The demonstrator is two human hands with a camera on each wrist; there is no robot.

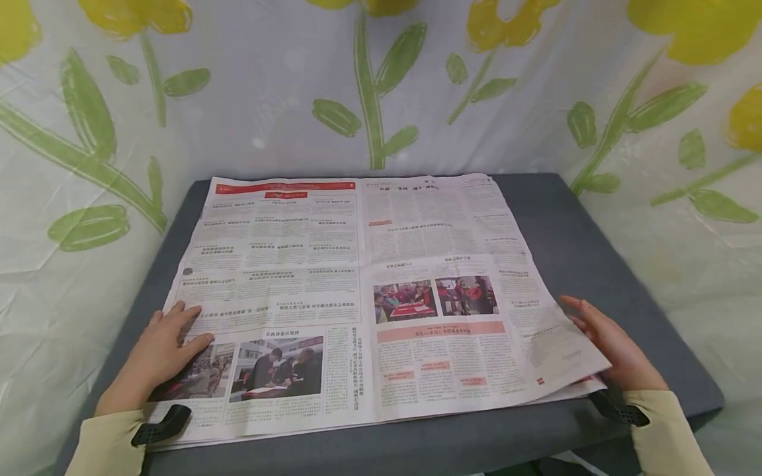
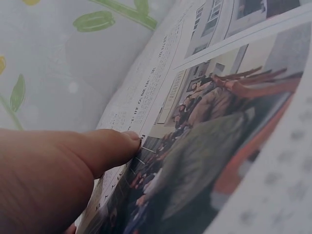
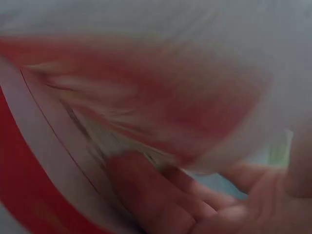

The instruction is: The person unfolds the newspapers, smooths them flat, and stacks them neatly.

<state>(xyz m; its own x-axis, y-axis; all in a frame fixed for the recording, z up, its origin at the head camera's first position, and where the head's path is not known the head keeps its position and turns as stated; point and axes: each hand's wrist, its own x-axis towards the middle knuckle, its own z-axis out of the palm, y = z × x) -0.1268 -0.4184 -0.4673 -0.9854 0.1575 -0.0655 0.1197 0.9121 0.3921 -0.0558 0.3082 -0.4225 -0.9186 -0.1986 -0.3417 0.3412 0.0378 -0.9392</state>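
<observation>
An open newspaper (image 1: 333, 264) with printed photos and red banners lies spread over a dark grey table. My left hand (image 1: 157, 350) rests on its left edge, fingers spread and thumb over a photo. In the left wrist view the thumb (image 2: 114, 146) touches the page close beside a photo of a crowd. At the lower right corner, my right hand (image 1: 613, 344) is beside the page, its fingers partly hidden under the raised edge. The right wrist view, blurred, shows the fingers (image 3: 151, 195) beneath a lifted sheet (image 3: 170, 97), with another red-banded sheet (image 3: 29, 161) below.
The grey tabletop (image 1: 631, 311) shows as a strip to the right of the newspaper and along its front. White curtains (image 1: 262, 112) with yellow flowers and green leaves surround the table at the back and sides. Black straps (image 1: 161, 426) sit at both wrists.
</observation>
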